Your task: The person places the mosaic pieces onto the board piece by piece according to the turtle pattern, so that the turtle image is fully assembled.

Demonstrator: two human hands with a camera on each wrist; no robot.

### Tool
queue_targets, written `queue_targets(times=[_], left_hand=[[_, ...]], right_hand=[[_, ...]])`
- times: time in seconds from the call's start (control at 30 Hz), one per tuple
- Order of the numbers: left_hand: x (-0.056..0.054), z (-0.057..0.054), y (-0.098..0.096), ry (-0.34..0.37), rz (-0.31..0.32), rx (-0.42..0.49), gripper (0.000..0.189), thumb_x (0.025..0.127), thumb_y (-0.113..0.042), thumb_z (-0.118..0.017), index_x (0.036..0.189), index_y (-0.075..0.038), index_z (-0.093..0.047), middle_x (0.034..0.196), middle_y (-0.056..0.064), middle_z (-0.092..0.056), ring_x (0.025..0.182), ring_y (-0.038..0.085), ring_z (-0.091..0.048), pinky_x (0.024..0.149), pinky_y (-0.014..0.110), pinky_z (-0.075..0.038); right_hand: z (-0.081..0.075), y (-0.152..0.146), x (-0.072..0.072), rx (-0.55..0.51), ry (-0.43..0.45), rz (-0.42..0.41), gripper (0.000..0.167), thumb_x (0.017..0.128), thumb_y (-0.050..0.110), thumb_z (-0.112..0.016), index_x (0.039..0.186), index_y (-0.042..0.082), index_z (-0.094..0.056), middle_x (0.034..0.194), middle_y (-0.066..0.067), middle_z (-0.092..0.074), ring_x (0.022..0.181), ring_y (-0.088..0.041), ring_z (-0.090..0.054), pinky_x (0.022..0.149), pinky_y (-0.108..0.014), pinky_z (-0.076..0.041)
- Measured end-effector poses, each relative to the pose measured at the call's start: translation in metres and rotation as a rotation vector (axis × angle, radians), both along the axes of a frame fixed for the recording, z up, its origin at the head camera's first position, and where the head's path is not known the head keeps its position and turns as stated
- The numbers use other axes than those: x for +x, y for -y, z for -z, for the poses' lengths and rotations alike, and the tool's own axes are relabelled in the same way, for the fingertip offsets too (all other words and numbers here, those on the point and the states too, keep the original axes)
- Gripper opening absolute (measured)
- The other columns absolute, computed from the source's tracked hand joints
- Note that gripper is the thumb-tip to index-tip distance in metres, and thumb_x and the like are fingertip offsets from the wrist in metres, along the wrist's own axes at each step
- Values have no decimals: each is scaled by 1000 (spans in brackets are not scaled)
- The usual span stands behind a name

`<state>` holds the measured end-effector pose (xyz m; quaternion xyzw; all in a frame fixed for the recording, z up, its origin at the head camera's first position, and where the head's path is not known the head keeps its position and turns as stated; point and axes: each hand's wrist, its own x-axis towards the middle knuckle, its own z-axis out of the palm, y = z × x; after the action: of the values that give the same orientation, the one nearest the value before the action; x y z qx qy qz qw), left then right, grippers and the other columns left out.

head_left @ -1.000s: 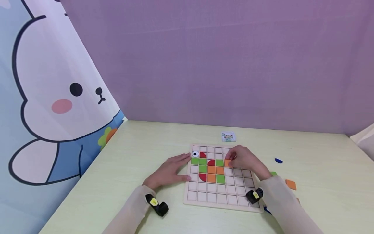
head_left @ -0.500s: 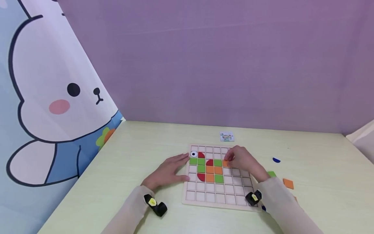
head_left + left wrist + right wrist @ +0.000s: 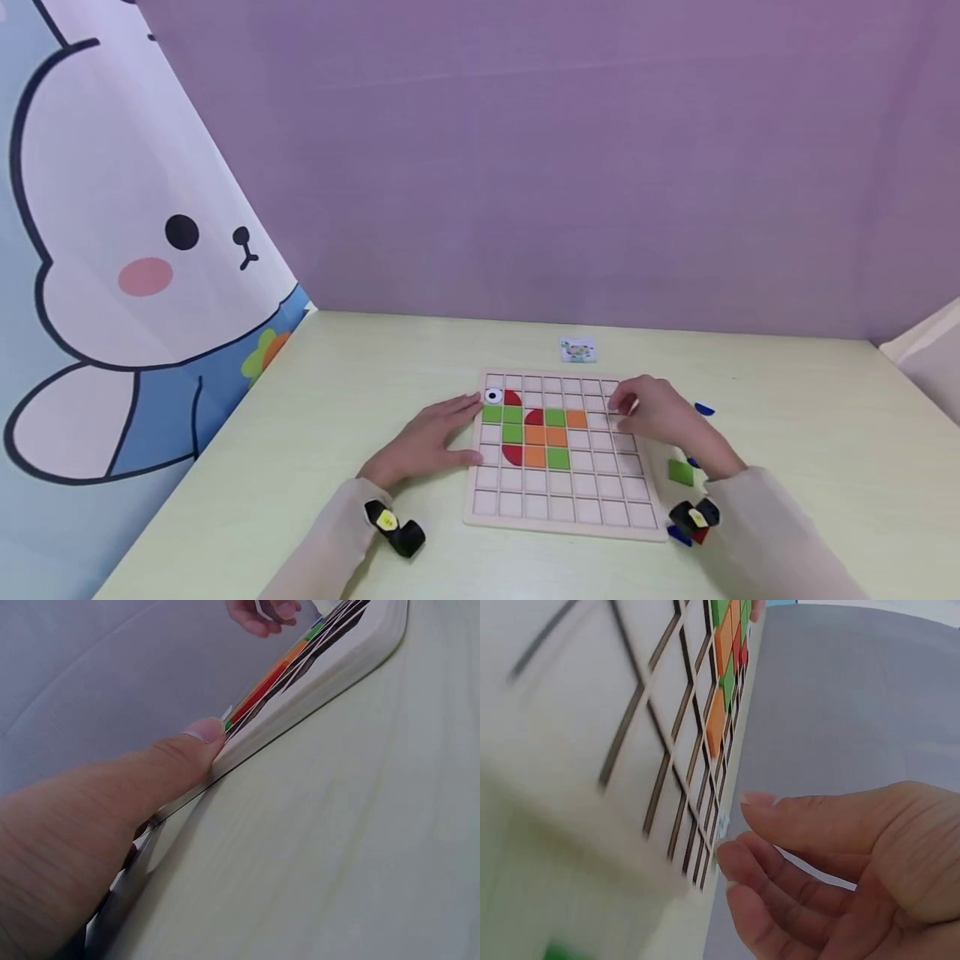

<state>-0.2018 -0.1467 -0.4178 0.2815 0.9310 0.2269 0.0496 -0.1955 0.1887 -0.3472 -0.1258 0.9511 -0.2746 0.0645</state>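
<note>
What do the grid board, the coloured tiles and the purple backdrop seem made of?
Grid board: probably wood or fibreboard, smooth and matte, with a pale rounded edge.
Coloured tiles: painted wood or plastic; flat and evenly coloured, so I cannot tell which.
Purple backdrop: likely matte cloth, judging by its faint creases.

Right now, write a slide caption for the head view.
A person's left grip touches the edge of a gridded board; the empty right grip hovers right of its colored tiles.
</note>
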Motion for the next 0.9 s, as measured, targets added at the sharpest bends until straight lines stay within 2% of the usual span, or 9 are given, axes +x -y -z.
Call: queue_targets(times=[0.2,0.43,0.9], left_hand=[[-1,2,1,-12,7,4,82,84,-59,-61,150,-22,-30,158,-6,-24,147,24,-21,117,50,-21],[0,3,2,-2,-4,8,82,84,-59,-61,150,-23,-30,158,-6,-24,147,24,-21,117,50,-21],[-1,2,-1,7,-8,11,81,84,-57,-62,150,-22,-31,158,-6,-25,147,24,-21,117,51,-21]], right_hand=[[-2,-25,10,13,-18,-2,17,75,-4,-72,90,0,-65,86,-9,-64,79,-20,-57,65,-31,-50],[4,-47,22,31,24,26,19,75,-2,-73,92,0,-65,84,-7,-62,76,-19,-54,64,-30,-49],[21,-66,37,60,109,58,21,73,0,-77,91,4,-67,75,-3,-52,73,-17,-46,59,-25,-38]])
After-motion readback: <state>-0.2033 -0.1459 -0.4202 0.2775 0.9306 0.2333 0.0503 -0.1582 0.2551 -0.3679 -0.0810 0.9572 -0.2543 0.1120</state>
